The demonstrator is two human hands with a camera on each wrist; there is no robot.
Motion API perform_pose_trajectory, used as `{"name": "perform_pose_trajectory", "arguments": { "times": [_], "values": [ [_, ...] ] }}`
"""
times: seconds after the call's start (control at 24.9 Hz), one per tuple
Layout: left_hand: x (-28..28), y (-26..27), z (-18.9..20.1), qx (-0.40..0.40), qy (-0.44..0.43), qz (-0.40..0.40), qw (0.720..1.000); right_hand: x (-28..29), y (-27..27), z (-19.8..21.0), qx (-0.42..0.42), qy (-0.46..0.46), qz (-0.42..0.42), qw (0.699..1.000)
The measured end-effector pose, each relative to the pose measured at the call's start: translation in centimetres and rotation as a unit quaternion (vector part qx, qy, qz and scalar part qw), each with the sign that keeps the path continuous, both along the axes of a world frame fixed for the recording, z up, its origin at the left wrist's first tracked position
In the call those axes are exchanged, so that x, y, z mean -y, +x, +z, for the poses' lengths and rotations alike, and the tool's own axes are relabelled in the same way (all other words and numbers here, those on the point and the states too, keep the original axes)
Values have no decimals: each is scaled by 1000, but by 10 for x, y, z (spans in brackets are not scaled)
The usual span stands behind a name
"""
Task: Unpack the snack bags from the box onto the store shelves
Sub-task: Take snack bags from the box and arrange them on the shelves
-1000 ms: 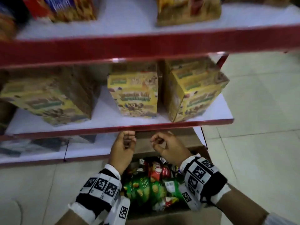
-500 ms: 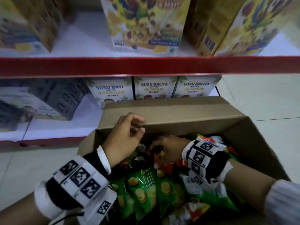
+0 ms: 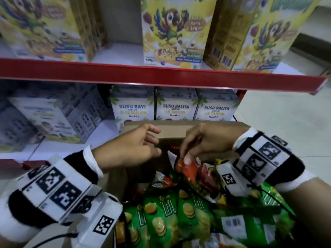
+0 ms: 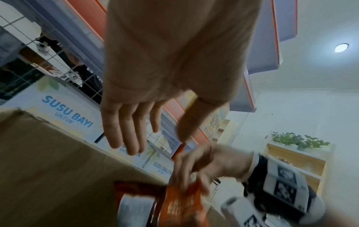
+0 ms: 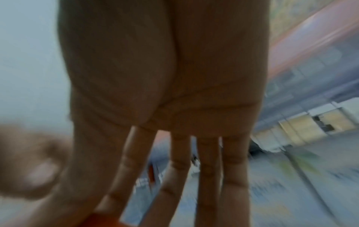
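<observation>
An open cardboard box (image 3: 179, 135) sits on the floor in front of the shelves, full of snack bags. Green bags marked LITE (image 3: 161, 217) lie at the front of it. My right hand (image 3: 200, 142) reaches down into the box and pinches the top of a red snack bag (image 3: 189, 174) between thumb and fingers; the same red snack bag (image 4: 180, 204) and right hand (image 4: 202, 165) show in the left wrist view. My left hand (image 3: 132, 145) hovers over the box's left side with its fingers (image 4: 124, 130) straight and holding nothing. The right wrist view is blurred.
A red-edged shelf (image 3: 161, 76) carries yellow cereal boxes (image 3: 172, 31) above. The lower shelf (image 3: 100, 133) behind the cardboard box holds white milk-formula boxes (image 3: 132, 108). Pale tiled floor (image 3: 286, 122) lies to the right.
My right hand has taken hold of the red bag and lifted its top out of the pile. My left hand has let go of the box flap and opened. The head view moved closer.
</observation>
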State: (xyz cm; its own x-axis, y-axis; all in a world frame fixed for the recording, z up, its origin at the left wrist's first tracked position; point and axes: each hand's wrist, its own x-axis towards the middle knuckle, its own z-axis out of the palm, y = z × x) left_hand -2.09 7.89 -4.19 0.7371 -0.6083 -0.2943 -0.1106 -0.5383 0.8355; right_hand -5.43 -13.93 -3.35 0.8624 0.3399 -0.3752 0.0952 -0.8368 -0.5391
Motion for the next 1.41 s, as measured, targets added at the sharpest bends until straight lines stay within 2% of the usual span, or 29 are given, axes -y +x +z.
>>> {"name": "perform_pose_trajectory", "arguments": {
  "times": [0.08,0.12,0.24,0.4,0.48,0.56,0.64,0.72,0.88,1.01,1.09,1.17,1.21,1.29,1.41],
  "values": [
    [1,-12,3,8,-11,-64,998,-10,-2,37,70,46,-20,996],
    [4,-19,6,14,-43,-69,997,-17,-3,51,113,67,-36,991],
    [12,-30,8,-25,-184,20,982,-36,-5,71,217,121,-85,965],
    [4,-23,4,-86,-288,92,949,-36,-8,68,288,173,-193,922],
    [-5,-18,6,-105,-353,114,923,-24,-7,68,268,166,-250,916],
    [-10,-13,8,-112,-389,130,905,-18,-9,67,173,169,-252,937],
    [-13,-8,8,-115,-404,132,898,-20,-9,63,108,251,-238,932],
    [-16,-6,8,-122,-397,113,903,-22,-6,60,124,314,-240,910],
    [-14,-8,6,-49,-328,101,938,-23,-3,57,186,331,-243,892],
    [-15,-1,4,-16,-322,158,933,-22,-5,53,133,329,-238,904],
    [-21,8,4,-8,-341,219,914,-21,-6,43,61,277,-213,935],
    [-30,16,6,-9,-364,257,895,-22,-4,17,-8,119,-152,981],
    [-33,19,6,-9,-373,264,889,-26,-2,-3,-32,28,-104,994],
    [-35,21,5,-13,-384,267,884,-39,-4,-51,-56,-108,-7,993],
    [-34,21,1,-18,-378,258,889,-54,-13,-112,-119,-139,86,979]
  ]
}}
